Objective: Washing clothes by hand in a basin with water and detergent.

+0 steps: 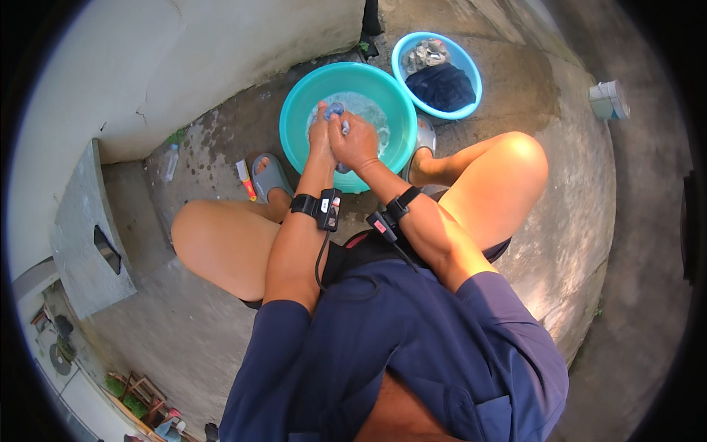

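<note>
Both my hands are pressed together over a turquoise plastic basin (293, 135) that holds sudsy water (362, 102). Between them is a bunched, wet, grey-blue cloth (333, 110), mostly hidden by my fingers; bits of it show above and below the grip. My left hand (320, 132) closes on it from the left, thumb pointing up. Wrapped over it from the right is my right hand (356, 138), knuckles upward. The basin stands on the concrete floor between my feet.
A smaller blue basin (397, 61) with dark cloth (442, 87) and a pale, crumpled cloth (428, 54) stands at the far right. Near my left slipper (270, 177) lies a red-and-white brush-like item (246, 180). A clear plastic bottle (171, 163) lies by the wall. A white bucket (609, 100) is far right.
</note>
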### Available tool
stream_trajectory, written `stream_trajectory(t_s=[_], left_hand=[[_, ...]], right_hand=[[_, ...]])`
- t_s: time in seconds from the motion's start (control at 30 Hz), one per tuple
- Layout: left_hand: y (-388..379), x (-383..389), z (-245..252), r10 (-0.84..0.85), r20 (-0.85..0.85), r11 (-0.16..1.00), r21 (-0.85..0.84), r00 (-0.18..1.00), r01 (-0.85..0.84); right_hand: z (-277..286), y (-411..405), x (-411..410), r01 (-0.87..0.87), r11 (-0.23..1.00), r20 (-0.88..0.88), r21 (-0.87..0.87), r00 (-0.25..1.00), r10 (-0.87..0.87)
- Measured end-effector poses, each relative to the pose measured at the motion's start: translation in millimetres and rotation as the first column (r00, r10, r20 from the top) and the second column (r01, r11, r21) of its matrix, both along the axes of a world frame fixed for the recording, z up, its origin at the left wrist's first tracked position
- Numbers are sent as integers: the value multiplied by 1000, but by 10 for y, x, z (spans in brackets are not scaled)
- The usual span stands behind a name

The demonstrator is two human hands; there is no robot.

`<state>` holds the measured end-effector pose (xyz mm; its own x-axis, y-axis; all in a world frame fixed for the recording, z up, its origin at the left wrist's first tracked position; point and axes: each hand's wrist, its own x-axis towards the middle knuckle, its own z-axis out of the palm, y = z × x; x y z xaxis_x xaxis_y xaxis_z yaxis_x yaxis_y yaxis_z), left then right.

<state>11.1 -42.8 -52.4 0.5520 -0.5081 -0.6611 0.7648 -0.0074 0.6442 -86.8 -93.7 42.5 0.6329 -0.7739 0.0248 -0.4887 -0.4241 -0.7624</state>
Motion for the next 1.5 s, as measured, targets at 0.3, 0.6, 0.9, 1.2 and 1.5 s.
stream_trajectory(t_s=[0.3,0.6,0.9,1.2,1.5], left_hand=[[-167,-226,824,-169,134,937,-285,977,201],[-137,-35,1108,-297,590,920,-32,750,390],[22,-4,822,-538,314,843,207,783,496],[9,177,203,16,-11,910,-414,1000,-19],[71,192,656,-95,369,995,21,925,94]], right_hand=[[-523,-968,-353,-11,548,222,837,921,-321],[-48,-1329,-303,-415,754,161,509,907,390],[264,-1165,-271,-414,539,579,733,796,-176],[524,-1461,-366,-169,804,323,571,946,-31],[299,-1422,-485,0,999,-188,38,982,7]])
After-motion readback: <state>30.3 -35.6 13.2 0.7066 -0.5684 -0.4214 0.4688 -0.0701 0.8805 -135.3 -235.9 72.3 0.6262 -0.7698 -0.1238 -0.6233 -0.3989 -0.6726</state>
